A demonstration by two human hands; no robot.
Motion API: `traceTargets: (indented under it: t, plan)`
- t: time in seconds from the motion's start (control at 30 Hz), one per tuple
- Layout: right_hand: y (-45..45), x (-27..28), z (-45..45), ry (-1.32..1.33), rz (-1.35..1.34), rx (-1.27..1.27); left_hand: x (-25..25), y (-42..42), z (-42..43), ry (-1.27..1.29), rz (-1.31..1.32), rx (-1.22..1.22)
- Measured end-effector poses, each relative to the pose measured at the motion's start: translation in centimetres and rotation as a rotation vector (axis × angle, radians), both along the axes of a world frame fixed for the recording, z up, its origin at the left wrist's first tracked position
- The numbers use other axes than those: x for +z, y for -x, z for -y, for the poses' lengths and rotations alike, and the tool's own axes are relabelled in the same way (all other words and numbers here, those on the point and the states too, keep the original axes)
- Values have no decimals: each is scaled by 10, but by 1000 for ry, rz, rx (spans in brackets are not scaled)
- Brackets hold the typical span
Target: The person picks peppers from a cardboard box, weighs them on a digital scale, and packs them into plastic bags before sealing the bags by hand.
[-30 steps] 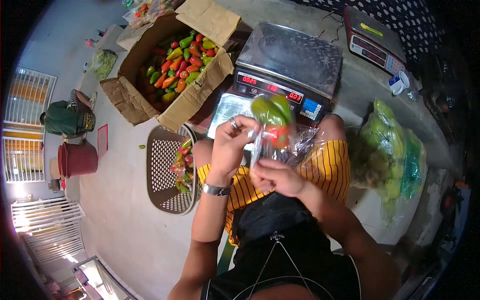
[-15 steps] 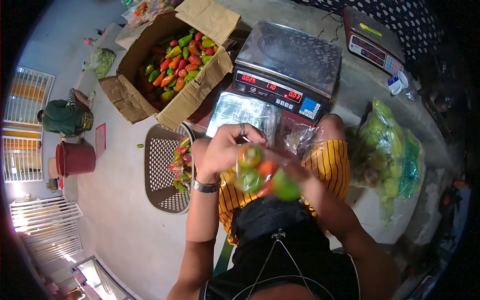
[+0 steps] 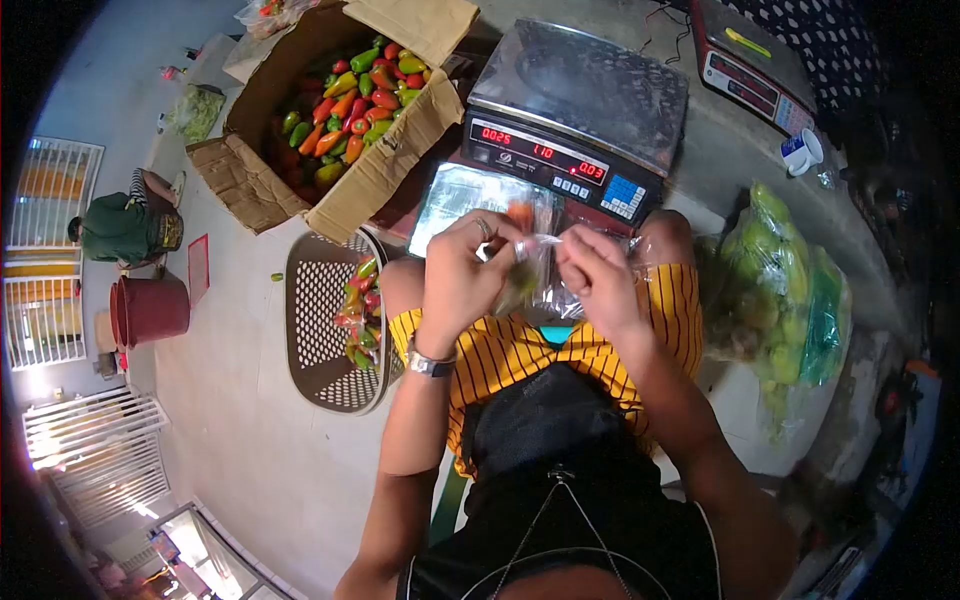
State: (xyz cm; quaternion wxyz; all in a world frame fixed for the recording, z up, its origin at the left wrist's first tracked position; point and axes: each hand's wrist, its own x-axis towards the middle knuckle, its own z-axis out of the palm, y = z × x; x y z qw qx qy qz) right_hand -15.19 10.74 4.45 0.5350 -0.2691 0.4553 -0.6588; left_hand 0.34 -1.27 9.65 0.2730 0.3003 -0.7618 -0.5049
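White mug, dark red bucket

A plastic bag spans from the left fingers to the right fingers. Just beyond them lies a plastic packet, then a scale. Ahead-left of the fingers, peppers lie in a carton; left and nearer, a basket holds bagged peppers. Right of them sits a bag of vegetables; farther ahead-right, beside a mug, a second scale bears a cutter.
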Motion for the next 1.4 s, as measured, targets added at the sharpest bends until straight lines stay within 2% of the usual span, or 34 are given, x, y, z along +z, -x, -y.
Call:
traceTargets:
  t: [0.07,0.1,0.13,0.17,0.2,0.27,0.33,0.37,0.43,0.47,0.57,0.67,0.77,0.9,1.0,1.1,1.13,1.23,1.27,1.3,1.4]
  plan:
    - [-39,11,-9,8,284,86,-4,10,-5,-43,-164,64]
    - [-54,14,-19,10,426,129,-4,7,-6,-250,-393,-48]
    - [-59,10,-24,109,522,224,-2,-2,-7,-422,-441,-186]
    - [-57,5,-20,40,394,45,-1,-11,-6,-595,-484,-323]
    - [-55,0,-15,-54,256,-124,-7,-16,-4,-595,-446,-372]
    - [-5,-19,-22,-3,201,214,-17,-23,8,-410,-292,-379]
    - [9,2,-7,12,-151,185,-9,-21,7,-187,-64,-343]
    - [8,10,-6,17,-331,172,-11,-19,2,-238,-57,-244]
    - [7,15,-5,-32,-236,154,-17,-12,-1,-321,-55,-34]
    - [7,18,-3,-51,-193,148,-22,-13,-1,-300,-118,-12]
    - [4,26,0,-13,-231,121,-23,-10,-11,2,-48,-88]
    - [1,27,0,-15,-330,114,-23,-4,-31,21,-73,-50]
    - [0,39,-2,63,-768,44,-22,-10,-40,30,-55,-74]
    - [-2,45,-7,143,-875,39,-19,-19,-36,132,7,-131]
    - [0,52,-9,95,-844,59,-26,-21,-36,-19,-34,-126]
    - [-7,53,-9,-102,-856,36,-38,-12,-37,-488,-177,183]
    - [-15,51,-8,-131,-862,-41,-29,-5,-41,-450,-87,317]
    - [-53,39,-6,-180,-832,-284,-40,12,-45,110,0,482]
    - [-57,38,-4,-93,-906,-385,-39,20,-45,230,-74,547]
    - [-60,37,-4,-8,-978,-485,-31,23,-47,249,-56,540]
    - [-44,36,3,-44,-1107,-504,-17,33,-47,377,9,548]
